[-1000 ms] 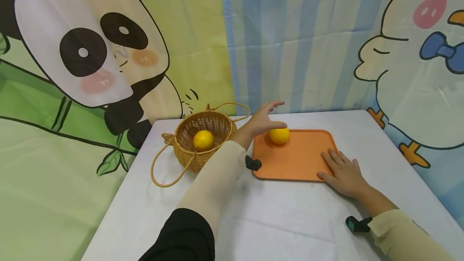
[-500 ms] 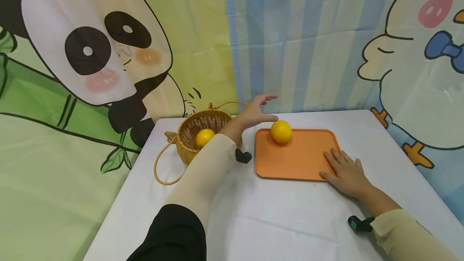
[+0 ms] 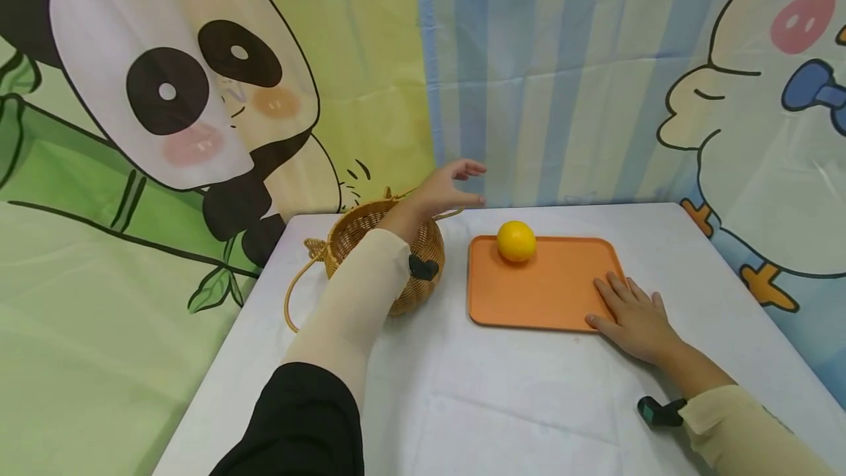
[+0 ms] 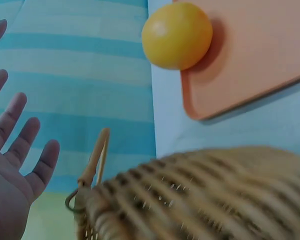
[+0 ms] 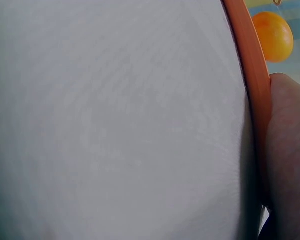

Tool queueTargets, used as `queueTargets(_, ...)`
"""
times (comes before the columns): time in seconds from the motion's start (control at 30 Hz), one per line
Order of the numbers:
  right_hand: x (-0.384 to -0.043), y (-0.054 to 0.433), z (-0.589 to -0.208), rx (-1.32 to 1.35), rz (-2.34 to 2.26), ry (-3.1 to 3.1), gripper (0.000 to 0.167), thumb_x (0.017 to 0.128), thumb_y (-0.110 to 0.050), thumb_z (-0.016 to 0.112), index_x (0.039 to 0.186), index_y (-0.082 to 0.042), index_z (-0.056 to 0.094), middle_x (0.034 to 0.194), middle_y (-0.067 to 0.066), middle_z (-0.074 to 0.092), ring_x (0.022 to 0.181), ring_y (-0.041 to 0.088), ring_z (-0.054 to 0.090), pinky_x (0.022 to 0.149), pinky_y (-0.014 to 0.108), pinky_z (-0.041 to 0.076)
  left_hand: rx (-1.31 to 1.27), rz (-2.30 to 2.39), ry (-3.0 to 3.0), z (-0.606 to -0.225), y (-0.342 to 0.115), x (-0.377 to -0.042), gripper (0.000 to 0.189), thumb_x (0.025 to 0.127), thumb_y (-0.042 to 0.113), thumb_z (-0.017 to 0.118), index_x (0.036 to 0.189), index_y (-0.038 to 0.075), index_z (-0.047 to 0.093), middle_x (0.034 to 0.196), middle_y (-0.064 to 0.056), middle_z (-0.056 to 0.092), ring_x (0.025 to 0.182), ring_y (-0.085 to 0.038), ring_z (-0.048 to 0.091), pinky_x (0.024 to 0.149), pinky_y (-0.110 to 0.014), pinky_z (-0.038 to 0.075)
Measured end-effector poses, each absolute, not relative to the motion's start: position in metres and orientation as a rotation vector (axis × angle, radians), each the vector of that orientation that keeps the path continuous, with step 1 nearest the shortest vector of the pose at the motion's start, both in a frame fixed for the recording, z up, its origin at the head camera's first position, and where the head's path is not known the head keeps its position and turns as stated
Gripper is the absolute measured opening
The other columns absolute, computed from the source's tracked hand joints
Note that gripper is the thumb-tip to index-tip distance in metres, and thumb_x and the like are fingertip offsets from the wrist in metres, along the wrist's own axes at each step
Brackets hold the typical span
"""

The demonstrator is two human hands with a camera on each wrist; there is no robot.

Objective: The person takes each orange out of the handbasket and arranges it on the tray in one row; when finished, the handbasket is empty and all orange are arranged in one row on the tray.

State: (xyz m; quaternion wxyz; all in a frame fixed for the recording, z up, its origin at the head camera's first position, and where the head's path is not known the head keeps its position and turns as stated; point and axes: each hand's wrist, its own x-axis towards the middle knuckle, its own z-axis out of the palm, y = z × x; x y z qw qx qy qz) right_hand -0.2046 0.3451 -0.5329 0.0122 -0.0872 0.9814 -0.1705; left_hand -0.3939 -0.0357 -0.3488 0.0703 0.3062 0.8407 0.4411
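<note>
A round yellow orange [image 3: 516, 241] sits at the back left corner of a flat orange tray [image 3: 548, 296]. My left hand [image 3: 444, 189] is raised over the far right rim of a wicker basket [image 3: 429, 244], its fingers loosely spread and nothing in them. In the left wrist view the hand [image 4: 15, 160] is apart from both the basket [image 4: 205, 195] and the orange [image 4: 177, 36]. My left forearm hides much of the basket's inside. At the tray's front right corner, my right hand [image 3: 631, 322] lies flat with fingers spread over the edge.
Beneath everything is a table with a white cloth [image 3: 502, 395]. A looped basket handle [image 3: 294, 292] sticks out on the left. Behind the table hangs a printed curtain [image 3: 370, 79] with a panda and a white bird.
My left hand has drawn away from the orange, leftward and up over the basket. The orange inside the basket is now hidden behind my forearm. My right hand has stayed on the tray.
</note>
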Motion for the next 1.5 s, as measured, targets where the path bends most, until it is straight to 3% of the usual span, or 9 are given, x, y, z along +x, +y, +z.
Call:
queueTargets(0.27, -0.203, 0.343, -0.531, -0.245, -0.53, 3.056, 0.093, 0.104, -0.064, 0.055, 0.166, 0.0, 0.03, 0.171, 0.033, 0.017, 0.154, 0.062, 0.01, 0.112, 0.086, -0.002, 0.869, 1.355, 2.502, -0.34, -0.063, -0.402, 0.052, 0.09, 0.027, 0.086, 0.137, 0.019, 0.067, 0.141, -0.002, 0.061, 0.133, -0.021, 0.053, 0.113, -0.044, 0.044)
queueTargets(0.5, -0.203, 0.343, -0.531, -0.254, -0.537, 3.063, 0.092, 0.104, -0.063, 0.056, 0.166, 0.001, 0.03, 0.171, 0.033, 0.018, 0.153, 0.063, 0.011, 0.112, 0.086, -0.001, 0.807, 1.403, 2.463, -0.333, -0.087, -0.405, 0.046, 0.093, 0.021, 0.083, 0.135, 0.015, 0.065, 0.136, -0.005, 0.063, 0.129, -0.022, 0.056, 0.11, -0.045, 0.046)
queueTargets(0.93, -0.204, 0.345, -0.533, -0.273, -0.55, 3.064, 0.091, 0.105, -0.062, 0.054, 0.167, 0.0, 0.028, 0.172, 0.033, 0.016, 0.154, 0.062, 0.009, 0.111, 0.086, -0.002, 0.768, 1.369, 2.44, -0.334, -0.12, -0.406, 0.044, 0.096, 0.022, 0.081, 0.134, 0.01, 0.063, 0.136, -0.012, 0.062, 0.127, -0.026, 0.057, 0.109, -0.047, 0.046)
queueTargets(1.13, -0.204, 0.343, -0.531, -0.275, -0.54, 3.068, 0.091, 0.105, -0.061, 0.056, 0.167, 0.0, 0.029, 0.171, 0.032, 0.018, 0.154, 0.061, 0.011, 0.112, 0.086, -0.001, 0.757, 1.367, 2.43, -0.338, -0.138, -0.408, 0.037, 0.098, 0.018, 0.078, 0.131, 0.01, 0.063, 0.135, -0.01, 0.062, 0.127, -0.026, 0.057, 0.11, -0.047, 0.046)
queueTargets(1.37, -0.204, 0.344, -0.531, -0.282, -0.525, 3.073, 0.09, 0.106, -0.06, 0.055, 0.167, 0.001, 0.029, 0.171, 0.033, 0.018, 0.154, 0.062, 0.011, 0.111, 0.086, 0.0, 0.726, 1.312, 2.369, -0.337, -0.154, -0.407, 0.021, 0.099, 0.014, 0.073, 0.117, 0.006, 0.066, 0.116, -0.009, 0.066, 0.108, -0.027, 0.06, 0.094, -0.04, 0.051)
queueTargets(1.5, -0.204, 0.345, -0.532, -0.282, -0.524, 3.069, 0.09, 0.106, -0.061, 0.054, 0.167, 0.001, 0.029, 0.171, 0.033, 0.018, 0.154, 0.062, 0.011, 0.111, 0.086, 0.0, 0.714, 1.252, 2.334, -0.34, -0.16, -0.41, 0.019, 0.1, 0.014, 0.071, 0.117, 0.006, 0.068, 0.117, -0.01, 0.068, 0.111, -0.03, 0.061, 0.102, -0.049, 0.05)
